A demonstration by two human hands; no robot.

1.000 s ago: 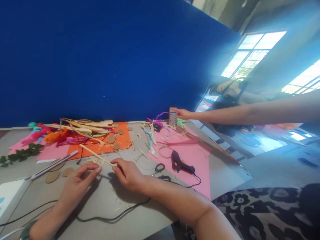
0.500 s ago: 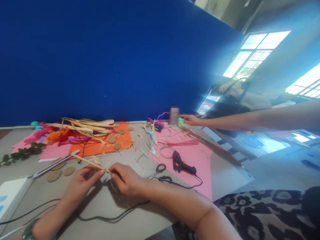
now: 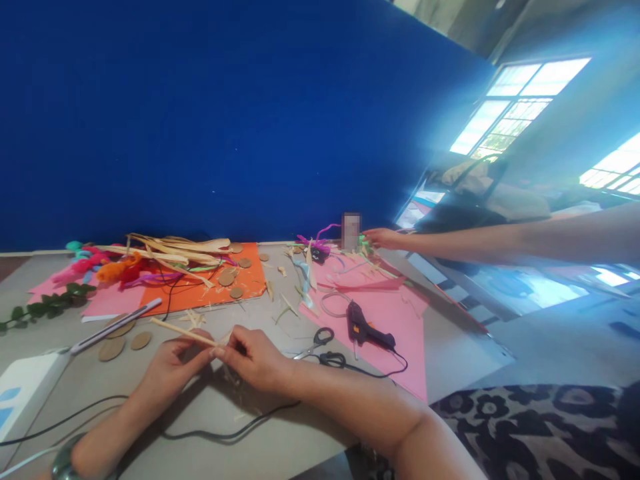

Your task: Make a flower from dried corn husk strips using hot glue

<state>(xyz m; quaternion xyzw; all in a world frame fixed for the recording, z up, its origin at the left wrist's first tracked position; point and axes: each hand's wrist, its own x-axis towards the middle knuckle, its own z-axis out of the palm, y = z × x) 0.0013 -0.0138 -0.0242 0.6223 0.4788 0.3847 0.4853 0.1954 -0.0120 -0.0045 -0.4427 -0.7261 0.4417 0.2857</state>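
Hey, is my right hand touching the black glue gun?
Apart: the head view shows tabletop and the scissors between your right hand and the glue gun.

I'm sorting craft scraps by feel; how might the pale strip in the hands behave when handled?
The pale strip is probably fairly stiff: its free end juts out straight, without sagging. It looks light, being slim and held by fingertips. It might split, as pale shavings lie behind it.

Head-worn view, near above table (image 3: 280,448), looking forward and down, facing blue board (image 3: 210,120)
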